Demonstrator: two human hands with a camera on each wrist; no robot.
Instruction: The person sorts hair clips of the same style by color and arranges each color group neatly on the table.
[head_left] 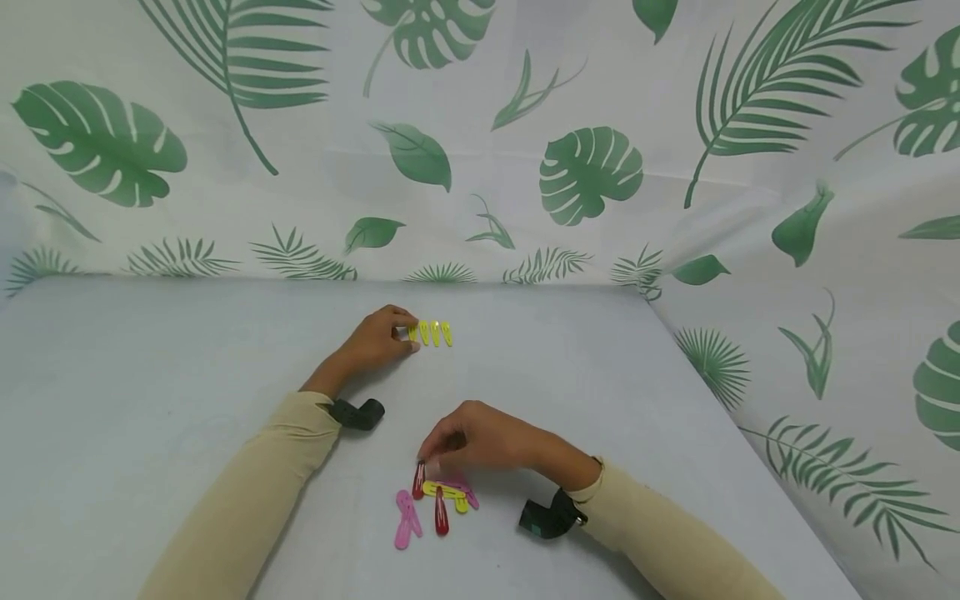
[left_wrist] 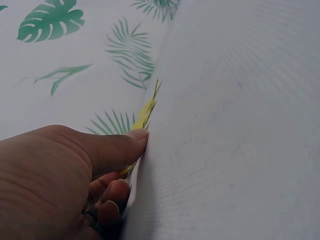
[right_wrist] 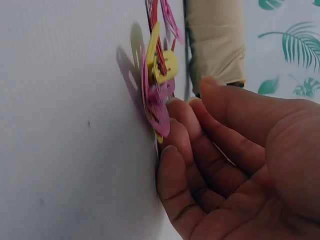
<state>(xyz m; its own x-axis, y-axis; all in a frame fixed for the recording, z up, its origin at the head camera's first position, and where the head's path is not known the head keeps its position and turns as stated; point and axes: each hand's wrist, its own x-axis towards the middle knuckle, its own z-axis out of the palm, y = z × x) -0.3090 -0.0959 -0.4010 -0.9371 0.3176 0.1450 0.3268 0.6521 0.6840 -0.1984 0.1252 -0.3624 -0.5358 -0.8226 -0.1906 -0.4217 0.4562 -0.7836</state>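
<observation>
A row of several yellow hair clips [head_left: 435, 333] lies toward the back of the table. My left hand [head_left: 377, 337] pinches the leftmost one between thumb and fingers; in the left wrist view, the thumb [left_wrist: 120, 152] partly covers the yellow clips. Nearer to me, my right hand [head_left: 487, 437] reaches over a loose pile, its fingertips at the upper end of a red hair clip [head_left: 418, 482]. The right wrist view shows its thumb [right_wrist: 240, 107] apart from the fingers, with nothing held between. In the pile are a yellow clip [head_left: 444, 490], another red clip [head_left: 442, 512] and pink clips [head_left: 403, 521].
A white cloth covers the table [head_left: 225, 350]. Behind and to the right hangs a white curtain with green leaf prints [head_left: 480, 108]. Black wrist cameras sit on both forearms, the left one [head_left: 358, 414] above the cloth.
</observation>
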